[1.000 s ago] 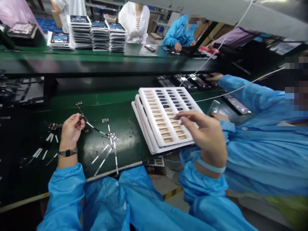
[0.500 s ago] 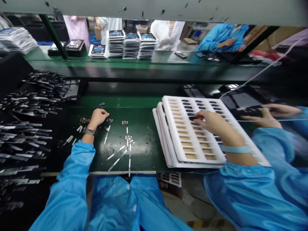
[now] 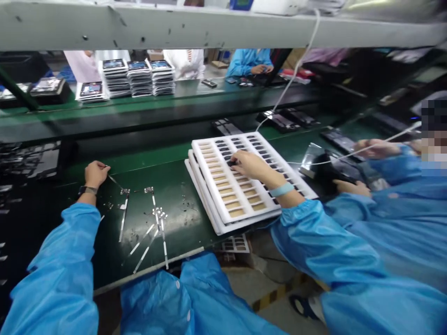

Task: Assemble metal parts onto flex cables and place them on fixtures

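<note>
Closest to me are the blue-clad knees (image 3: pixel 153 302) of the seated worker, tucked against the green tabletop (image 3: pixel 167 179). A few pale strips (image 3: pixel 164 244) fan out near its front edge from a cluster of tiny bits (image 3: pixel 159 213). Over to the left, the left hand (image 3: pixel 96 175), a dark band at its wrist, has its fingers pinched together on a thin strip (image 3: pixel 115 182) that slants towards a small connector (image 3: pixel 125 191) on the tabletop. The right hand (image 3: pixel 248 165) reaches over the top white tray (image 3: pixel 238 190) of a slightly askew stack, its fingers closed on a small dark piece (image 3: pixel 231 163) at a slot in the second column; I can't tell whether the piece is clear of the slot. Lower slots in that column show tan; upper ones hold dark pieces. To the right, a co-worker's hand (image 3: pixel 353 187) grips something dark. A white cable (image 3: pixel 295 77) hangs beyond the tray. Farther back, stacked white sheets (image 3: pixel 163 83) stand on a green shelf (image 3: pixel 139 108), and a person in blue (image 3: pixel 240 63) works behind it.
</note>
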### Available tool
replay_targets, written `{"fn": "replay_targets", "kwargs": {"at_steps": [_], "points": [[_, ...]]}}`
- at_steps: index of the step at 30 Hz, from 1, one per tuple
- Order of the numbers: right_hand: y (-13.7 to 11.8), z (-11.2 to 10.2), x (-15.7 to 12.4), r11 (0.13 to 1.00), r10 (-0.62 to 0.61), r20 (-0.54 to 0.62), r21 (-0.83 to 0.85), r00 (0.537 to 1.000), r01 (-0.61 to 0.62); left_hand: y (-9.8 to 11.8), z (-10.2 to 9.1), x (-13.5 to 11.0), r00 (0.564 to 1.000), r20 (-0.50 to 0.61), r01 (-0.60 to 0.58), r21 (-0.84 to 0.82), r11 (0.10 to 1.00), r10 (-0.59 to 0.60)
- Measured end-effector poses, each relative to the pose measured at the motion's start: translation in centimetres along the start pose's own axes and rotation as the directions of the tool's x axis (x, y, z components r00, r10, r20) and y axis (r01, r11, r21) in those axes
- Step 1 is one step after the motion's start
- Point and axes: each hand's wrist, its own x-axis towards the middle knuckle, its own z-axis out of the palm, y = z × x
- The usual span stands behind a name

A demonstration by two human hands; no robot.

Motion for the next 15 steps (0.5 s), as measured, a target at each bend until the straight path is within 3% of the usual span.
{"fn": "replay_targets", "kwargs": {"at_steps": [3, 6, 10, 12, 15], "points": [[0.6, -0.5, -0.1, 0.995, 0.019, -0.025, 0.101, 1.000, -0.016, 1.7, -1.6, -0.1, 0.986, -0.068, 0.137, -0.181, 0.974, -0.151], [1.0, -0.6, -0.2, 0.976, 0.053, -0.061, 0.216, 0.997, -0.039, 3.9, -3.6, -1.8, 0.966, -0.062, 0.192, -0.475, 0.859, -0.250], [1.0, -0.8, 0.2, 0.962, 0.047, -0.044, 0.270, 0.998, -0.033, 5.8, -6.4, -5.9, 0.996, 0.029, 0.085, -0.685, 0.724, -0.089], [0.8, -1.2, 0.4, 0.965, 0.039, -0.046, 0.259, 0.998, -0.026, 6.4, -7.6, -7.9, 0.997, 0.072, 0.046, -0.707, 0.706, 0.007], [0.5, -2.7, 0.0, 0.932, 0.107, -0.150, 0.361, 0.983, -0.046, 6.9, -9.0, -10.2, 0.991, 0.118, 0.035, -0.683, 0.730, 0.063]]}}
